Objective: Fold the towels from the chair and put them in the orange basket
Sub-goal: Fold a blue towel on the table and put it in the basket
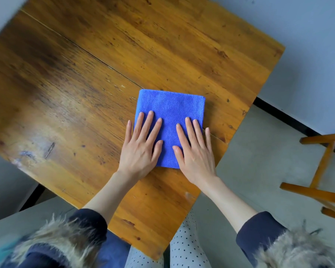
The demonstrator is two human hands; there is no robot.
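A blue towel (170, 113) lay folded into a small square on the worktop (104, 64), near its right edge. The left hand (141, 149) and right hand (195, 153) pressed it flat, fingers straight and spread, gripping nothing. Folding looked nearly finished; the orange basket was out of view, so the placing remained.

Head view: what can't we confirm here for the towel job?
- Orange basket: not in frame.
- Chair: cut off by the right edge; only wooden legs and rungs show, so any remaining towels can't be seen.
- Blue towel: near part covered by the left hand and right hand, both flat on it; layer count unreadable.
- Table: far-left corner is out of frame.
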